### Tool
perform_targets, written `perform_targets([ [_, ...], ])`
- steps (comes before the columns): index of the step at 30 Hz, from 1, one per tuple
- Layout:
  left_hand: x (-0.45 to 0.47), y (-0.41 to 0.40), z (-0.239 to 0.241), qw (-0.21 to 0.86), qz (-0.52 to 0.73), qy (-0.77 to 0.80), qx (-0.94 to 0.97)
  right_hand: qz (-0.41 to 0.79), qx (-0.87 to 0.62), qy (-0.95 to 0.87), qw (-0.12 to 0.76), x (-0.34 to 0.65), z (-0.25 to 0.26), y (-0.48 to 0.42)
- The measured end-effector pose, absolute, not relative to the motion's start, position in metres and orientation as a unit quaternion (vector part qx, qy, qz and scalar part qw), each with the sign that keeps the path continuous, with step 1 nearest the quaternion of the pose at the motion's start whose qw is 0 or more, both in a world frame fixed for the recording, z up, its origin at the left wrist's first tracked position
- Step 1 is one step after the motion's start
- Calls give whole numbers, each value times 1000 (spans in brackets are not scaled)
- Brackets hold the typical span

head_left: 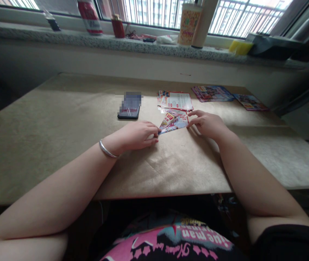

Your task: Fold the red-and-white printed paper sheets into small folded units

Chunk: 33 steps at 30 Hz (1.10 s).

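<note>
A colourful printed leaflet (pixel 176 124) lies on the table, with a triangular flap folded over at its left part. The fingers of my left hand (pixel 145 135) are curled together at its lower left corner. At the right edge, my right hand (pixel 208 124) pinches the paper between thumb and fingers. Just behind it sits a small pile of similar leaflets (pixel 178 100), the top one white with a red border. A dark phone (pixel 129 108) lies beyond my left hand, its screen partly blurred out.
Two more groups of leaflets, a fanned stack (pixel 215 93) and a smaller stack (pixel 250 102), lie at the table's back right. On the stone windowsill (pixel 149 46) stand a red can (pixel 90 18), a red container (pixel 117 28), a patterned cup (pixel 187 25) and a yellow item (pixel 240 47).
</note>
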State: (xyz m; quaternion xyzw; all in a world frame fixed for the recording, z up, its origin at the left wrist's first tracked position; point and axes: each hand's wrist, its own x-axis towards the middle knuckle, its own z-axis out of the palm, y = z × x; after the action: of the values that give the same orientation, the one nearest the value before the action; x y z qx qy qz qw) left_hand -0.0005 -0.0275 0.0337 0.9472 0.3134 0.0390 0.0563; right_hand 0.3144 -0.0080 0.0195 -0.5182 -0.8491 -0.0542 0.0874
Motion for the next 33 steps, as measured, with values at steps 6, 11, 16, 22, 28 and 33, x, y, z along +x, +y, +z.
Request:
perform_targets([
  [6, -2, -27, 32, 62, 47, 308, 948, -57, -529, -841, 98, 321, 19, -7],
  [11, -1, -26, 31, 50, 56, 301, 951, -84, -533, -838, 86, 317, 24, -11],
  [16, 4, -25, 26, 10, 73, 278, 958, -133, -501, -847, 122, 296, 25, -20],
  [22, 11, -22, 14, -45, 90, 267, 958, -65, -371, -910, 172, 256, 13, -28],
  [28, 7, -19, 17, -15, 93, 251, 963, -55, -349, -925, 138, 247, 6, -27],
  [33, 1, -21, 27, 15, 75, 249, 965, -72, -355, -926, 110, 249, 10, -28],
])
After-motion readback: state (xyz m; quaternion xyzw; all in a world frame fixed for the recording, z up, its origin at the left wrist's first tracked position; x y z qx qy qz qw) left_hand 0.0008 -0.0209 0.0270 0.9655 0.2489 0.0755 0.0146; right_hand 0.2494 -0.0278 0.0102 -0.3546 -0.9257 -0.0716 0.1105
